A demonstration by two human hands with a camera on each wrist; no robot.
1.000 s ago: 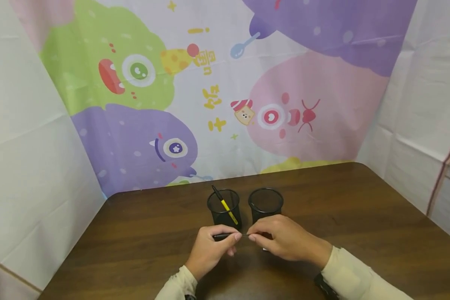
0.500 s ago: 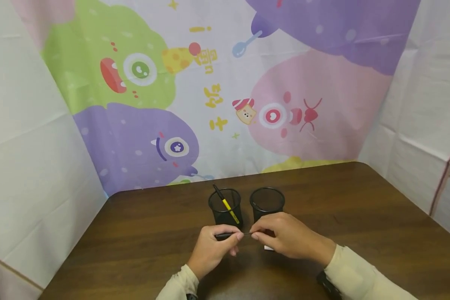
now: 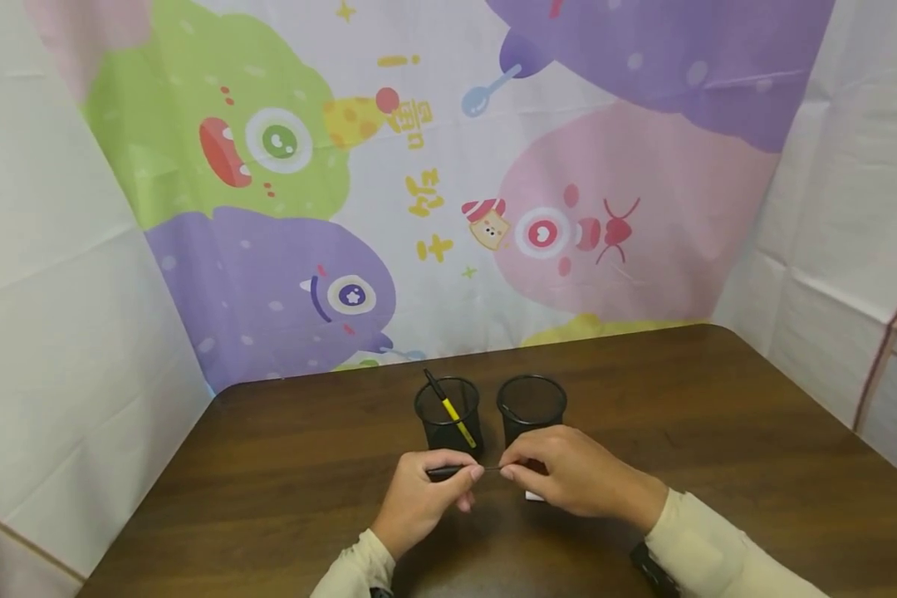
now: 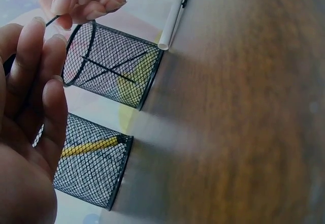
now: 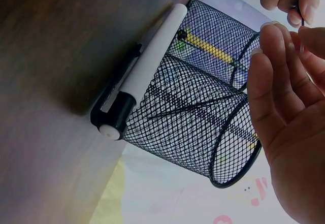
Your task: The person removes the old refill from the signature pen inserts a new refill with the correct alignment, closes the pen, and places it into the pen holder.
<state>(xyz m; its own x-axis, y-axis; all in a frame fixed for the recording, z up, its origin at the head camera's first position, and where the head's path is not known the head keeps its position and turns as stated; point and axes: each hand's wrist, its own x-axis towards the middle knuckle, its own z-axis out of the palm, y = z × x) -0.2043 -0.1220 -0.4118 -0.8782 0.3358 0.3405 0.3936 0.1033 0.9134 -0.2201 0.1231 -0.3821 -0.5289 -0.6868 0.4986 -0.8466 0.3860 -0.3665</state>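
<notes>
In the head view, my left hand (image 3: pixel 422 502) grips a black pen piece (image 3: pixel 443 473) between thumb and fingers. A thin dark pen refill (image 3: pixel 492 468) bridges the short gap to my right hand (image 3: pixel 579 477), whose thumb and forefinger pinch its end. Below and partly behind the right hand lies a white pen barrel (image 5: pixel 157 49) with a black clip, on the table beside a mesh cup. Its hollow end shows in the left wrist view. Curled fingers hide much of the black piece in both wrist views.
Two black mesh cups stand behind my hands. The left cup (image 3: pixel 435 436) holds a yellow and black pen (image 3: pixel 454 409) that leans out over the rim. Inside the right cup (image 4: pixel 144 89) are thin dark sticks. A cartoon-print cloth (image 3: pixel 448 307) hangs beyond the wooden table (image 3: pixel 269 465).
</notes>
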